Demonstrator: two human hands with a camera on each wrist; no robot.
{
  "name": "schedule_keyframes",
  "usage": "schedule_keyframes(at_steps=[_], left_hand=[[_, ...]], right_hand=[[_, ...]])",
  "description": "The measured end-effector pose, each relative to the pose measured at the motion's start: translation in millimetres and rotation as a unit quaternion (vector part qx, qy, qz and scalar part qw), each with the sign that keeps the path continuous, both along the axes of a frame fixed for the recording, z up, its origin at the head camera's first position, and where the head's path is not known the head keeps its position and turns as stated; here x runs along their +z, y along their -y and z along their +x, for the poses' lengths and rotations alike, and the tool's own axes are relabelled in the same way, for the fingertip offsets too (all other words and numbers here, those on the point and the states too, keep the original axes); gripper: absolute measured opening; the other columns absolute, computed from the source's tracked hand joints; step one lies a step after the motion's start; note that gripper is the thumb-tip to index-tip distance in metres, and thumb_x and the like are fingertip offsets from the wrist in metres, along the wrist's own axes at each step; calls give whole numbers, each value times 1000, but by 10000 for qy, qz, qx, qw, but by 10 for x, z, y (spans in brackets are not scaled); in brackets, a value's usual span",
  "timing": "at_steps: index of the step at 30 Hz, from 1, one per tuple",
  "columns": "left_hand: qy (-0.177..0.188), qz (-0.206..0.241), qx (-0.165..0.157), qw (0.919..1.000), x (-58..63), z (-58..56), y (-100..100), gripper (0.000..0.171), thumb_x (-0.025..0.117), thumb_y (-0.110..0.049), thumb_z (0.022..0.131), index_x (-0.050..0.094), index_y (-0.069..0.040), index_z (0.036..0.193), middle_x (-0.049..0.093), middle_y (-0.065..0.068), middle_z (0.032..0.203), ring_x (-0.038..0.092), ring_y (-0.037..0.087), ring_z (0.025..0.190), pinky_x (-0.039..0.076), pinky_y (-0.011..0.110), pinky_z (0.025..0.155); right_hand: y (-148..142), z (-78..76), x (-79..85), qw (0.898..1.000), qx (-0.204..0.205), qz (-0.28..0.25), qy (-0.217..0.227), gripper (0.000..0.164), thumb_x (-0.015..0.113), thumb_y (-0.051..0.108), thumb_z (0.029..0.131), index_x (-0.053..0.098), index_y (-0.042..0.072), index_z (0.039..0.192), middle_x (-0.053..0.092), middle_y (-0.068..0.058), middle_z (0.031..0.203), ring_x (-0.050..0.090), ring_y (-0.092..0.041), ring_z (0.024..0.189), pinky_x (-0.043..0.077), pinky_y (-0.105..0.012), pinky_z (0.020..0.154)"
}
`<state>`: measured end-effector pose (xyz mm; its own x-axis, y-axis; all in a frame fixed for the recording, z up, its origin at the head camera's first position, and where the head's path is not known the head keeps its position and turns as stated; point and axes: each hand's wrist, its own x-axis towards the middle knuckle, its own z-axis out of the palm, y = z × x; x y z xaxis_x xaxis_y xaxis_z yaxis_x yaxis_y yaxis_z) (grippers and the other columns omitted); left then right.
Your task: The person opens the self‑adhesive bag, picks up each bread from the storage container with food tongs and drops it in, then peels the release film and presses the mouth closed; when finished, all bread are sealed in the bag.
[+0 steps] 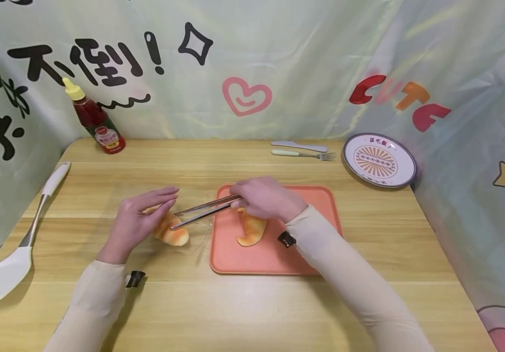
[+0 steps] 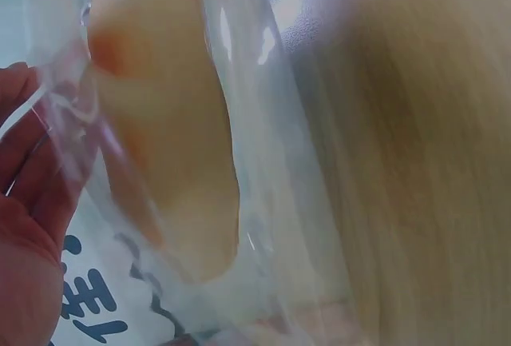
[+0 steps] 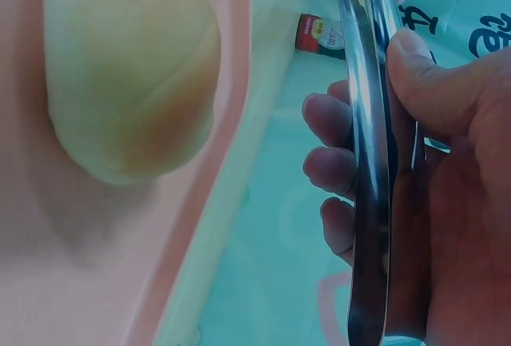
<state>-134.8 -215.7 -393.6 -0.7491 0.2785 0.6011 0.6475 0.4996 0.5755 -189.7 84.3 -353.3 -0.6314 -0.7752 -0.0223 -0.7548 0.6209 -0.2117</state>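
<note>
A clear plastic bag (image 2: 279, 162) surrounds a golden-brown bread roll (image 2: 168, 154), also visible as a bread roll (image 1: 175, 237) left of the pink tray (image 1: 278, 261). My left hand (image 1: 140, 217) holds the bag from the left, its fingers (image 2: 40, 170) along the film. From over the tray, my right hand (image 1: 265, 198) grips metal tongs (image 1: 201, 216), thumb on one side and fingers on the other in the right wrist view. The tongs' tips reach the bagged roll. On the tray below the right hand lies a second bread roll (image 1: 253, 231), partly hidden by that hand.
At the back left stands a red sauce bottle (image 1: 104, 134) with a yellow cap. A white spatula (image 1: 3, 276) lies along the left edge. Toward the back right are a knife (image 1: 298, 145), a fork (image 1: 302, 154) and a patterned plate (image 1: 380, 161). Printed cloth encloses the table.
</note>
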Motion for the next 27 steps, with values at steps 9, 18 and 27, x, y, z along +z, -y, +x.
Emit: schedule_keyframes(at_steps=[9, 18, 27], left_hand=[[-170, -265, 296, 9991, -24, -17, -22, 27, 75, 11, 80, 77, -2, 104, 71, 12, 111, 69, 30, 97, 46, 12, 88], [-249, -407, 447, 9979, -23, -30, -63, 27, 75, 9, 80, 77, -4, 104, 72, 10, 109, 71, 30, 93, 44, 7, 84], [-412, -239, 406, 9980, -69, -42, -76, 26, 75, 10, 80, 77, -3, 102, 72, 11, 108, 71, 32, 91, 46, 9, 84]], right_hand=[[99, -37, -72, 10000, -49, -22, 2, 4, 62, 21, 96, 63, 18, 93, 55, 8, 80, 53, -14, 69, 46, -32, 61], [229, -60, -95, 9999, 103, 68, -1, 12, 62, 24, 98, 67, 16, 105, 63, 6, 93, 59, -12, 80, 50, -33, 71], [352, -65, -94, 9997, 98, 205, -89, 19, 58, 34, 100, 62, 16, 99, 62, 5, 91, 58, -12, 77, 50, -34, 70]])
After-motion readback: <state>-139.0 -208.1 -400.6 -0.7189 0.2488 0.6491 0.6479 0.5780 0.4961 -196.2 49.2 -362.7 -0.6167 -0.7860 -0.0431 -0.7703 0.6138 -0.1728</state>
